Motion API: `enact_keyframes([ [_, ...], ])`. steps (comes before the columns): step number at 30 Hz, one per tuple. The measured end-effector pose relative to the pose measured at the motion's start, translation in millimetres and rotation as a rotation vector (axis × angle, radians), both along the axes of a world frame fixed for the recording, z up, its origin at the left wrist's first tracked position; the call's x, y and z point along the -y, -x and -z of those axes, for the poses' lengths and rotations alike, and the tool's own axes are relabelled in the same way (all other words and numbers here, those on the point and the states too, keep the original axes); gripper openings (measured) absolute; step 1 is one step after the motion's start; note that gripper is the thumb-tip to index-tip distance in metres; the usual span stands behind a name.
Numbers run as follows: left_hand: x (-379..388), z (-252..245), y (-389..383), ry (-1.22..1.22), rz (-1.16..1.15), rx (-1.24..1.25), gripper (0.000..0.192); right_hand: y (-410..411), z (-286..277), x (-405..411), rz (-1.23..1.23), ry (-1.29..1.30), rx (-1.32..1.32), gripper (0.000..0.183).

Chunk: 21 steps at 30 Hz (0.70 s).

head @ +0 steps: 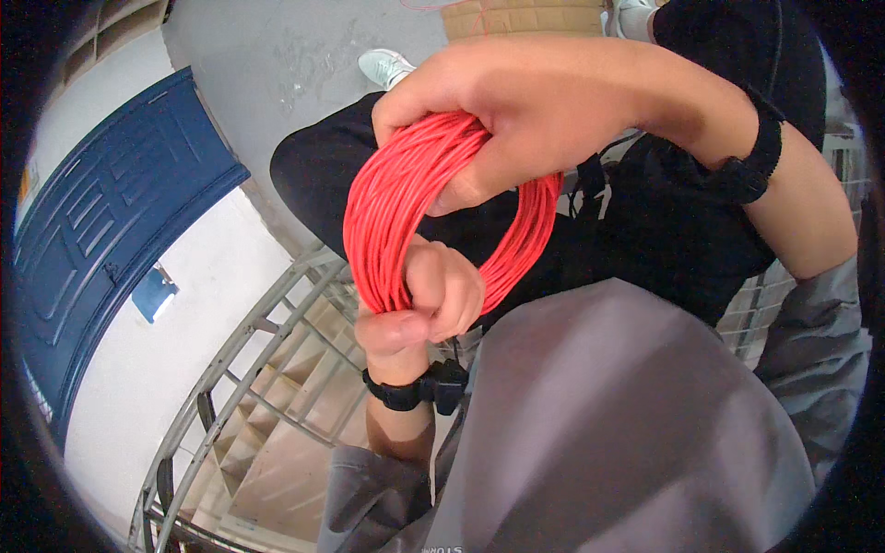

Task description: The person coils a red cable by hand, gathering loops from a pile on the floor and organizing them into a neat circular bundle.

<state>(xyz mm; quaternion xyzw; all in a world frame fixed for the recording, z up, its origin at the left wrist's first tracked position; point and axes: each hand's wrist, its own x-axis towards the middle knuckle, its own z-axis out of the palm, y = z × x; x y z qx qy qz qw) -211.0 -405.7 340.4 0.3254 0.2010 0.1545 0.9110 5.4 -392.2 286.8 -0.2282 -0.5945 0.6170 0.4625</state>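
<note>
A thick coil of red cable point(394, 214) is held up in front of me, over my black trousers. My right hand point(525, 117) arches over its upper part, with the thumb on the inner side and the fingers over the outer edge. Closed in a fist around the lower left part of the coil is my left hand point(432, 297). Its thumb lies across the strands at the bottom. Some of the coil's top is hidden beneath my right hand. Both wrists wear black straps.
A curved-looking metal rail frame point(256, 359) stands at lower left, near beige compartments point(276, 401). Beyond it are a white wall and a blue panelled door point(131, 186). Cardboard point(525, 17) lies on the grey floor point(304, 62) at the top, with thin red strands near it.
</note>
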Motion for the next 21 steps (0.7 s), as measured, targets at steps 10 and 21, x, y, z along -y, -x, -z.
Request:
enact_keyframes([
  [10, -14.7, 20.2, -6.3, -0.771, -0.173, -0.761, 0.058, -46.8, -20.9, -3.0, 0.116, -0.4, 0.538, 0.022],
  [21, -37.3, 22.8, -39.8, -0.746, 0.255, -0.994, 0.026, -1.6, 23.1, -3.1, 0.289, -0.431, 0.734, 0.037],
])
